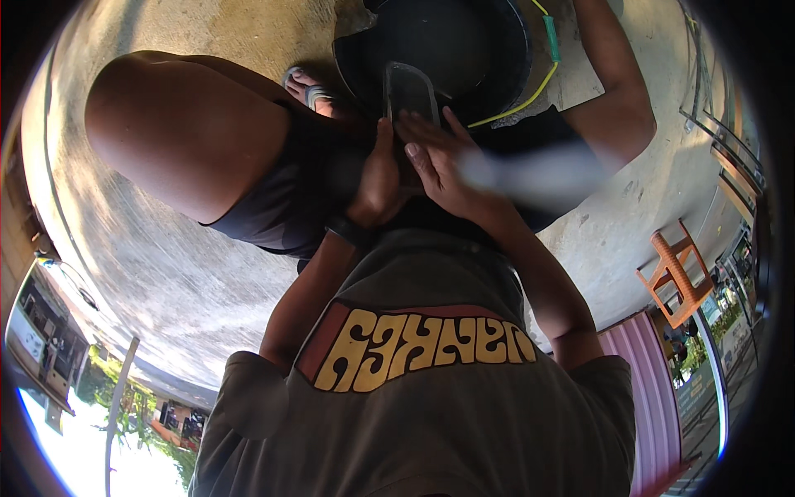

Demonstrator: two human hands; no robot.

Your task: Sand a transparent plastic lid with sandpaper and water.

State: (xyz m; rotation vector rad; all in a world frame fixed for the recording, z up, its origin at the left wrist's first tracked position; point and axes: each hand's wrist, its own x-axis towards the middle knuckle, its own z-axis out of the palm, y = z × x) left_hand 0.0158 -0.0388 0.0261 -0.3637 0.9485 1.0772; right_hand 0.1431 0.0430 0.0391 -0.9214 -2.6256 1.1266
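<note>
A clear plastic container (411, 81), rectangular with rounded corners, is held tilted over the near rim of a large black basin (512, 50). My left hand (379, 176) grips its near left side, thumb along the edge and the other fingers mostly hidden. Across the near end of the container lies my right hand (443, 170), its fingers stretched out and slightly spread, touching the plastic. Dark liquid seems to fill the basin, though shade makes its depth hard to read.
A yellow hose (537, 93) with a green connector (552, 39) curves along the basin's right side over the concrete floor (157, 240). My bent knees flank the basin, with a sandalled foot (313, 89) at its left. An orange plastic stool (677, 272) stands off to the right.
</note>
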